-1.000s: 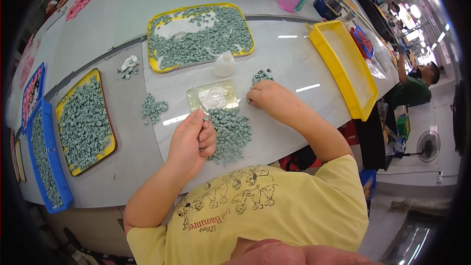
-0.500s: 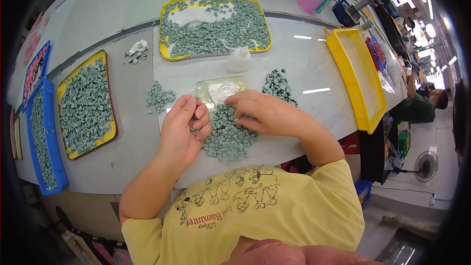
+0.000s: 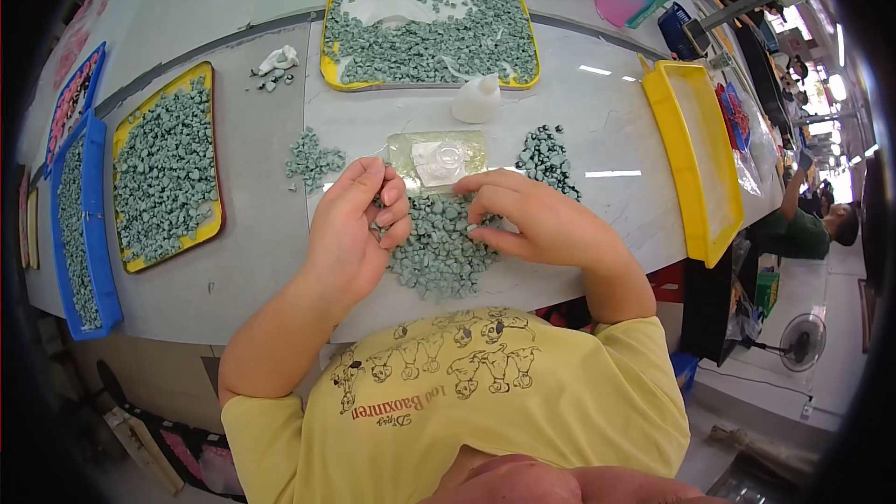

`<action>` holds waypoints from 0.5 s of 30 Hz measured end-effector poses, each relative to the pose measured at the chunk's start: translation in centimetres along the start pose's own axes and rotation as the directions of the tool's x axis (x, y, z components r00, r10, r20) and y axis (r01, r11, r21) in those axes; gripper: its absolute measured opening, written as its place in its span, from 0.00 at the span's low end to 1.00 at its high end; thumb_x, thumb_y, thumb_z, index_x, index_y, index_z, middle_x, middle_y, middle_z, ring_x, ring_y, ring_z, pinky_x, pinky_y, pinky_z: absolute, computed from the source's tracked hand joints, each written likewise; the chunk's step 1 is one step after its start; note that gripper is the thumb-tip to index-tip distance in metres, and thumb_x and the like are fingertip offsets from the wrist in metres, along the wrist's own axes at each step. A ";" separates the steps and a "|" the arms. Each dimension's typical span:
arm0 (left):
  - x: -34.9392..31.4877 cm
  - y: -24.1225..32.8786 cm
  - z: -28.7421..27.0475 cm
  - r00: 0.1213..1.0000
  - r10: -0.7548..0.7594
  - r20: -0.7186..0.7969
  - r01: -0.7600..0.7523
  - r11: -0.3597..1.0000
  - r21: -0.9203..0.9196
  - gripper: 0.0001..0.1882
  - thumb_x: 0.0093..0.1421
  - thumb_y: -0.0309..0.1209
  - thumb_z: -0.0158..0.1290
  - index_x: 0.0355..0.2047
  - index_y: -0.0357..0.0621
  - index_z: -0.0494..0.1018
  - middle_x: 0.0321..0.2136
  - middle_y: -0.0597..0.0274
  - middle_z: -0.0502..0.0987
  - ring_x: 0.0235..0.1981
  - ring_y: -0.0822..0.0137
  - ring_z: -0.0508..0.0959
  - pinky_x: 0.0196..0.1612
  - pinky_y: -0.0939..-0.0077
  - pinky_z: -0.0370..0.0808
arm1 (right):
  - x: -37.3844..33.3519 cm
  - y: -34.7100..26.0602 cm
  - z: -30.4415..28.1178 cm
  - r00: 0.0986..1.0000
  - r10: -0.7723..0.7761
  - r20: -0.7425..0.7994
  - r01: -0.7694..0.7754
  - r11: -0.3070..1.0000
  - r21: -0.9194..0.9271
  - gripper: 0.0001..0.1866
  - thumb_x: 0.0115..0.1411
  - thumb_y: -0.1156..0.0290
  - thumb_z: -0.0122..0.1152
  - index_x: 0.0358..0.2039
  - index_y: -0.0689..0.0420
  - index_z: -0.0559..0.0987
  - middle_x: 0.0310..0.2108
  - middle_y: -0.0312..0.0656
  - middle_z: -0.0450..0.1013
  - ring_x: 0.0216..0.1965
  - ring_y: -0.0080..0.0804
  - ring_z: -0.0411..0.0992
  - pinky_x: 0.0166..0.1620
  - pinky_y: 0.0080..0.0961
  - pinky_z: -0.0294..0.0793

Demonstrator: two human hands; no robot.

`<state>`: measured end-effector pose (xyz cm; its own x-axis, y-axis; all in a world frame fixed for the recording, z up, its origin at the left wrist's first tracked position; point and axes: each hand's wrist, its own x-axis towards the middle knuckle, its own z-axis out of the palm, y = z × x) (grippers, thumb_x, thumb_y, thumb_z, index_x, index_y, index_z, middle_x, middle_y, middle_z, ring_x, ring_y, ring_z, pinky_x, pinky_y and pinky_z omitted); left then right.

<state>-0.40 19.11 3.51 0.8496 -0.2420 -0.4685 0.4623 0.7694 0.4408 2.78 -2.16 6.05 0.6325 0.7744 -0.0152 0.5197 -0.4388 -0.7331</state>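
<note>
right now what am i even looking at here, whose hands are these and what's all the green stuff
This is one picture from a fisheye camera worn on a person's head, looking down, so straight edges bend. No machine: two bare hands. The left hand is curled by a heap of small grey-green pieces on the pale worktable; what it pinches is hidden. The right hand rests fingertips on that heap. Beyond lie a clear plastic packet, a white squeeze bottle and a yellow tray of similar pieces.
</note>
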 end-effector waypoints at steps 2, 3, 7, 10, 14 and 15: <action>0.0 0.1 0.0 1.000 0.003 -0.001 -0.003 1.000 0.001 0.06 0.63 0.31 0.38 0.31 0.42 0.60 0.21 0.67 0.61 0.19 0.76 0.58 0.18 0.84 0.55 | -0.1 0.3 0.3 0.996 -0.047 0.080 0.046 0.999 0.017 0.08 0.48 0.75 0.60 0.29 0.58 0.70 0.45 0.45 0.68 0.43 0.42 0.67 0.44 0.31 0.68; 0.0 0.0 0.1 1.000 -0.014 -0.003 0.014 1.000 0.016 0.06 0.63 0.31 0.38 0.31 0.42 0.60 0.21 0.67 0.61 0.19 0.76 0.58 0.18 0.84 0.55 | 0.0 0.1 0.4 0.996 -0.047 0.079 0.046 0.999 0.017 0.08 0.48 0.75 0.60 0.29 0.58 0.70 0.45 0.45 0.68 0.43 0.42 0.67 0.44 0.31 0.68; -0.3 -0.6 0.2 0.995 -0.091 0.037 0.088 0.994 0.062 0.06 0.63 0.31 0.38 0.31 0.42 0.60 0.21 0.67 0.61 0.19 0.77 0.58 0.18 0.84 0.55 | 0.5 -0.5 0.5 0.999 -0.042 0.030 0.037 0.986 0.161 0.07 0.49 0.75 0.60 0.29 0.59 0.72 0.38 0.41 0.72 0.38 0.38 0.70 0.40 0.28 0.70; -0.4 -1.2 0.2 0.991 -0.116 0.060 0.110 0.989 0.099 0.07 0.63 0.32 0.38 0.30 0.43 0.59 0.22 0.67 0.61 0.19 0.77 0.58 0.18 0.84 0.55 | 0.5 -0.5 0.0 0.994 0.061 -0.092 -0.042 0.979 0.197 0.07 0.50 0.75 0.60 0.30 0.59 0.73 0.33 0.39 0.73 0.33 0.33 0.72 0.36 0.25 0.70; -0.5 -1.8 0.3 0.974 -0.181 0.136 0.173 0.983 0.068 0.08 0.64 0.33 0.38 0.30 0.42 0.59 0.22 0.66 0.61 0.19 0.76 0.58 0.19 0.83 0.55 | 0.5 -0.6 0.6 0.982 0.140 -0.126 -0.115 0.976 0.183 0.07 0.52 0.75 0.59 0.33 0.59 0.74 0.27 0.38 0.72 0.29 0.26 0.71 0.33 0.20 0.69; -0.5 -1.9 0.3 0.969 -0.190 0.157 0.184 0.982 0.053 0.09 0.64 0.34 0.38 0.30 0.42 0.59 0.22 0.66 0.61 0.19 0.76 0.58 0.19 0.83 0.55 | 0.6 -0.8 0.6 0.982 0.140 -0.128 -0.115 0.977 0.182 0.07 0.52 0.75 0.59 0.33 0.59 0.74 0.27 0.38 0.72 0.29 0.26 0.71 0.33 0.20 0.69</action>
<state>-1.59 17.57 3.14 0.7756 -0.4732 -0.4178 0.6232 0.6794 0.3874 2.37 -1.02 6.22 0.7670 0.6409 -0.0305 0.3300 -0.4348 -0.8379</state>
